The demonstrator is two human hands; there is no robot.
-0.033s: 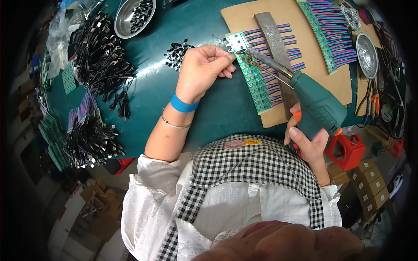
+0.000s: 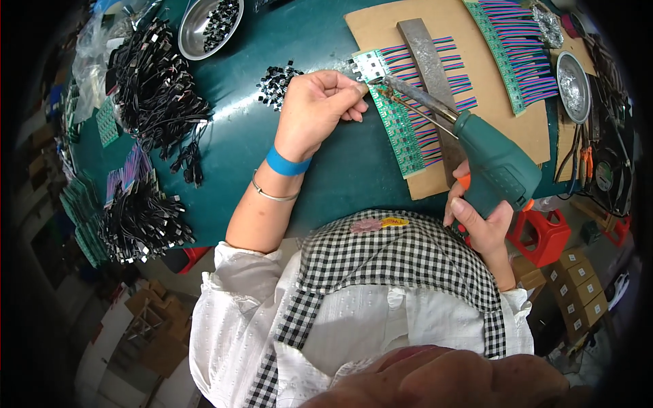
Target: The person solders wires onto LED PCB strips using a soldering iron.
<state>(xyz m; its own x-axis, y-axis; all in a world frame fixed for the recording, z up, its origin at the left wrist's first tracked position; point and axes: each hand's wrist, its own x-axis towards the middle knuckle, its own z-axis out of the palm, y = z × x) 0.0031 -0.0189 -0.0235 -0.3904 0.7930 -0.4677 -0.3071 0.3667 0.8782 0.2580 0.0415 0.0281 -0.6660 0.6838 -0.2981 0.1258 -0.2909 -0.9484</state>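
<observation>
My right hand [image 2: 478,221] is wrapped round the handle of a green soldering gun [image 2: 500,166] with an orange trigger. Its long metal tip and a thin feed tube reach left to the edge of a green circuit board panel [image 2: 401,139]. Thumb and fingers of my left hand [image 2: 320,105] are pinched together at that same edge, right by the tip. What they hold is too small and hidden to name. Rows of coloured wires [image 2: 430,139] run from the panel's right side, under a flat metal bar [image 2: 427,61]. Left of the panel lies a pile of small black connectors [image 2: 277,85].
Cardboard [image 2: 524,146] lies beneath the panel. A second wired panel [image 2: 500,61] lies to the right, near a small metal dish [image 2: 573,88]. Bundles of black cables [image 2: 156,95] cover the left side. A metal bowl [image 2: 194,34] of black parts stands at the back. A red stool [image 2: 544,238] is below.
</observation>
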